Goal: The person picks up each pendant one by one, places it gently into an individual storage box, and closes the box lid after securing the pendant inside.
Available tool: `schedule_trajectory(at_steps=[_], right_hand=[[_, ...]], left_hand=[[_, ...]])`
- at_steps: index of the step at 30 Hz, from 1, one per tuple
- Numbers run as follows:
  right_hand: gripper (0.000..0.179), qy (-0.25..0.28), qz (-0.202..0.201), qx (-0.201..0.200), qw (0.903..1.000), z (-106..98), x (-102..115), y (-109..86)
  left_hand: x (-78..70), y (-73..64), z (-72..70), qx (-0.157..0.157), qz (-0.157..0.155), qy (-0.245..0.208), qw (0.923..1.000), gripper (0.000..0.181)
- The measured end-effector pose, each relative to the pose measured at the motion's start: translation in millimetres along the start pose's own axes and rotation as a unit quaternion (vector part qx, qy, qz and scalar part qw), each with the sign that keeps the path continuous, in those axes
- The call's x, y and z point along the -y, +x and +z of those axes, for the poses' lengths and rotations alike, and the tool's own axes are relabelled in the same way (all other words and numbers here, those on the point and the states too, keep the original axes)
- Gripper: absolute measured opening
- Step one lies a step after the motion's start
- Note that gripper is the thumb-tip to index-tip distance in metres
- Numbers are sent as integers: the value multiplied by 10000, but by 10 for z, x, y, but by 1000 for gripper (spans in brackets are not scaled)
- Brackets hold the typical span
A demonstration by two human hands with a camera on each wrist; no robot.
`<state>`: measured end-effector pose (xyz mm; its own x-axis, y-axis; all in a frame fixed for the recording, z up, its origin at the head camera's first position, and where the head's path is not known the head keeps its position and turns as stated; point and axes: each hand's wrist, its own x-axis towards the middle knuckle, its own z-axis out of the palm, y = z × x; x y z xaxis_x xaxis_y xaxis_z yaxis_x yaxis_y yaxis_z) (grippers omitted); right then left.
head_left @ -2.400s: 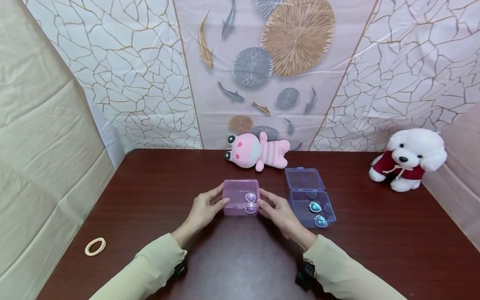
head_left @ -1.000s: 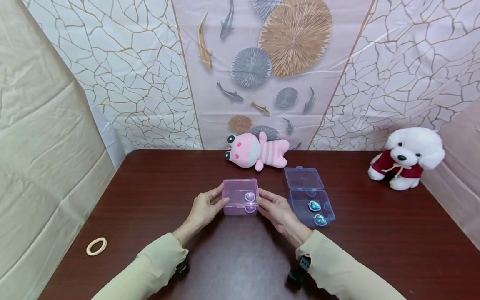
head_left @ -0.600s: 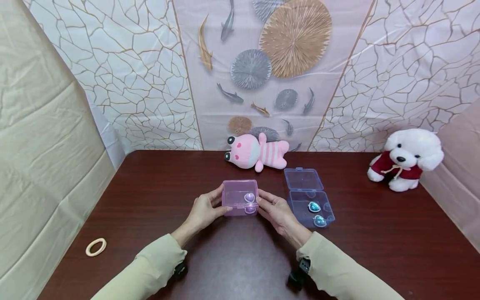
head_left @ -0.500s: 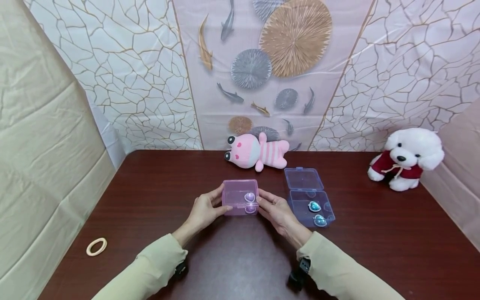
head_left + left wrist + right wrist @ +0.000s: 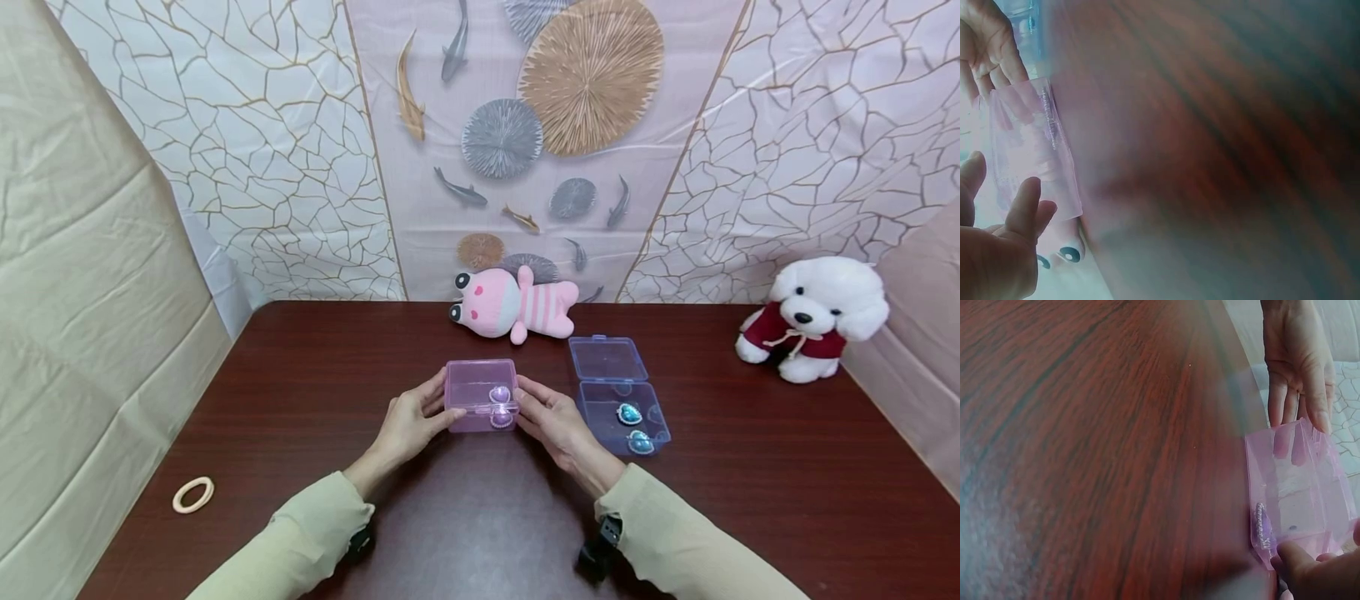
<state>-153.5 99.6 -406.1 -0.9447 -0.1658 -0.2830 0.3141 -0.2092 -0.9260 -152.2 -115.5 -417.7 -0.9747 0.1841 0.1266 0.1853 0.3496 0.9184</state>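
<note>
A small clear pink plastic box (image 5: 472, 385) stands mid-table with its lid down over it and its latch facing me. Through the plastic shows a purple heart-shaped gem (image 5: 500, 394) with a pearly rim; a second purple shape appears just in front of it. My left hand (image 5: 405, 425) grips the box's left side, its thumb at the front edge by the latch. On the right side, my right hand (image 5: 555, 425) holds the box between thumb and fingers. The right wrist view shows the pink box (image 5: 1294, 487) between both hands.
Right of my right hand, a blue clear box (image 5: 603, 417) has its lid raised back and two teal gems (image 5: 629, 414) inside. Behind lies a pink striped plush toy (image 5: 517, 304). A white plush dog (image 5: 813, 317) sits far right; pale rings (image 5: 192, 495) lie left.
My left thumb has slid from the box's left side onto its front edge near the latch. Box and right hand stay nearly where they were.
</note>
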Motion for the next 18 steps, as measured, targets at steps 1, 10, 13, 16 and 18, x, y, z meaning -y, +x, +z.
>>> schedule_trajectory(at_steps=[1, 10, 13, 16, 18], right_hand=[[45, 24, 2, 11, 10000, -2, 3, 3], [43, 18, 133, -52, 9999, -12, 12, 12], [43, -30, 123, -85, 9999, -15, 6, 19], [42, -43, 114, -89, 9999, -9, 11, 15], [42, -38, 138, -84, 9999, -6, 18, 10]], left_hand=[[-5, 2, 0, -5, -67, -39, 10000, 68], [-17, 11, -3, -1, -214, -104, 9997, 67], [-16, 10, -3, 8, -247, -105, 9996, 68], [-19, 5, -4, 26, -273, -135, 9995, 69], [-22, 3, -6, 37, -267, -159, 9995, 70]])
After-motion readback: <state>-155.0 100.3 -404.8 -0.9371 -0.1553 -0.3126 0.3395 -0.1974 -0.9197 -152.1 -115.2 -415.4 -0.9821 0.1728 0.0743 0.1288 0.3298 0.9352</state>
